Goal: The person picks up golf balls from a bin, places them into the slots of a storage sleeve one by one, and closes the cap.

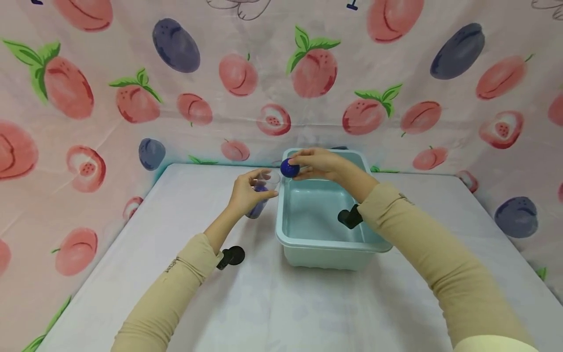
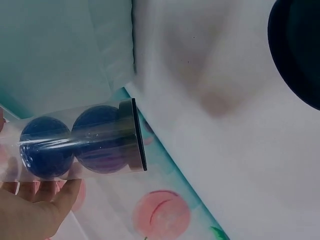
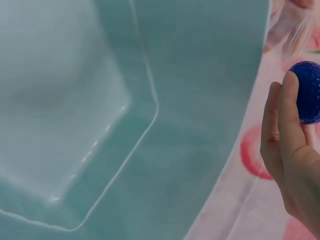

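My left hand (image 1: 244,194) grips a clear plastic tube (image 2: 70,174) beside the tub, its rim tilted toward the right hand. Two dark blue balls (image 2: 46,147) sit inside, stacked against the tube's dark end cap (image 2: 140,135). With its fingertips, my right hand (image 1: 320,164) pinches a blue dimpled golf ball (image 1: 290,168) near the tube's mouth, over the tub's far left rim. The right wrist view shows this golf ball (image 3: 309,92) between thumb and fingers, with part of the tube behind it.
A light blue plastic tub (image 1: 325,256) stands on the white-covered table (image 1: 281,303), right of the tube. Behind hangs a pink fruit-print cloth (image 1: 272,44). Dark camera mounts stick out from both sleeves, the right one (image 1: 350,216) above the tub.
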`<state>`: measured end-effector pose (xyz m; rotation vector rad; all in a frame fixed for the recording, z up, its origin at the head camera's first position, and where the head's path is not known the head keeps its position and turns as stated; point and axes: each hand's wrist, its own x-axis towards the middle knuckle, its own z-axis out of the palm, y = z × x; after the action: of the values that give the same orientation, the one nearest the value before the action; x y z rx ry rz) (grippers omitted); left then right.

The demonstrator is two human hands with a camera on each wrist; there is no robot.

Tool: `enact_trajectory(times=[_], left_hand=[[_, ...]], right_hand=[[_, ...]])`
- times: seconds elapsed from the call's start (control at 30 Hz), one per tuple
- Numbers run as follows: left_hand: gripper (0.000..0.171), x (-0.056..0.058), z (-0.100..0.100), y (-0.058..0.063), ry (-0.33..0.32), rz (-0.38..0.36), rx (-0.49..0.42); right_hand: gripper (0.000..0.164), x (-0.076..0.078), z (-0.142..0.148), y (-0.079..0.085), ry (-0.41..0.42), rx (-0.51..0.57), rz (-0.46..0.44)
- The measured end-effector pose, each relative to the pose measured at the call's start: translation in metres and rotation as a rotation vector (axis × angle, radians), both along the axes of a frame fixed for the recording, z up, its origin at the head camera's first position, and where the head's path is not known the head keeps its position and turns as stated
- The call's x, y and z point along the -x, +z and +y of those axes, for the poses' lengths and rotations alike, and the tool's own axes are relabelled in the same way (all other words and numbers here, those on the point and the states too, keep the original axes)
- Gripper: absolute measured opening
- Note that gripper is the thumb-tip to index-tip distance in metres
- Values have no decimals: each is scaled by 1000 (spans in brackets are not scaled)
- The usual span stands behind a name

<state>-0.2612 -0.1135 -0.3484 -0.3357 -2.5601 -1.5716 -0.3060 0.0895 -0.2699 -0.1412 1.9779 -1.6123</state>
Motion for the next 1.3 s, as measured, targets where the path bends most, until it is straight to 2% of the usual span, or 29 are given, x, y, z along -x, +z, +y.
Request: enact_trajectory(times=[0.27, 0.47, 0.67, 0.97, 1.3], left_hand=[[55, 0, 0, 1, -18, -9, -18], [54, 2, -2, -2, -15, -20, -26], [55, 2, -5, -3, 3, -22, -4], [58, 4, -9, -1, 19, 18, 49], [58, 3, -18, 0, 29, -12, 44]], right_hand=[[44, -6, -16, 4, 34, 25, 25], [41, -6, -27, 3, 47, -12, 41], [39, -5, -33, 0, 49, -37, 56], [36, -8, -38, -1, 58, -48, 119], [38, -17, -41, 5, 84, -26, 118]])
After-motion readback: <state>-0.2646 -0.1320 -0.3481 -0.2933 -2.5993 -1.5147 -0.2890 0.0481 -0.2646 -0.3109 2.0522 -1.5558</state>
